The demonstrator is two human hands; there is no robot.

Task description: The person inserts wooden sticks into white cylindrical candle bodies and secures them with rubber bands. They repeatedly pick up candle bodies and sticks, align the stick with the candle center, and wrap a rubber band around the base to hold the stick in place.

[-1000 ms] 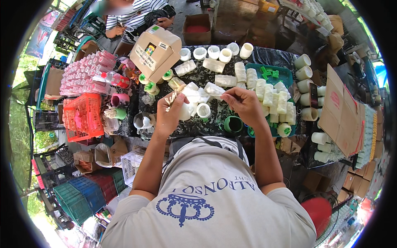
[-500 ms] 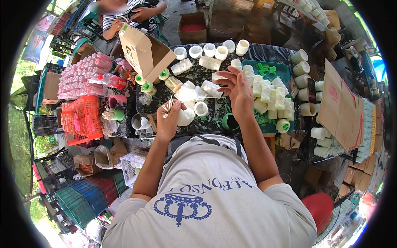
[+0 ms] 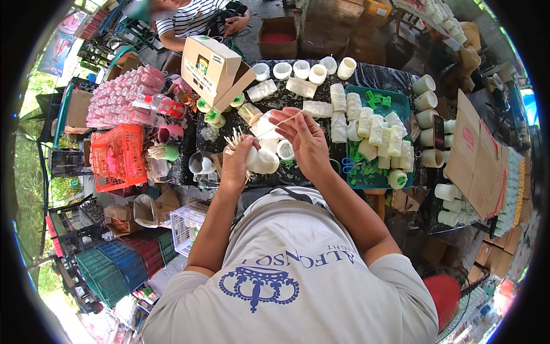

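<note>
My left hand [image 3: 236, 165] is closed around a bundle of thin pale wicks [image 3: 234, 139], whose ends stick out above the fist. One strand stretches across to my right hand [image 3: 310, 148], which pinches it between thumb and fingertips. Beneath and between the hands are rounded white wax pieces [image 3: 264, 161] and a small white cup [image 3: 285, 150], partly covered by my hands. Beside my right wrist, a pair of blue-handled scissors [image 3: 348, 165] lies at the edge of a teal tray [image 3: 381, 182].
White textured wax blocks [image 3: 375, 133] and green scraps [image 3: 375, 98] fill the tray. White cups [image 3: 318, 73] line the table's far edge. An open cardboard box [image 3: 209, 70] stands far left, near a red basket [image 3: 116, 160]. A person in a striped shirt [image 3: 192, 22] sits beyond.
My right hand has come left, toward my left hand, and its spread fingers have closed on the strand. The scissors now show beside the wrist. The whole view has shifted slightly.
</note>
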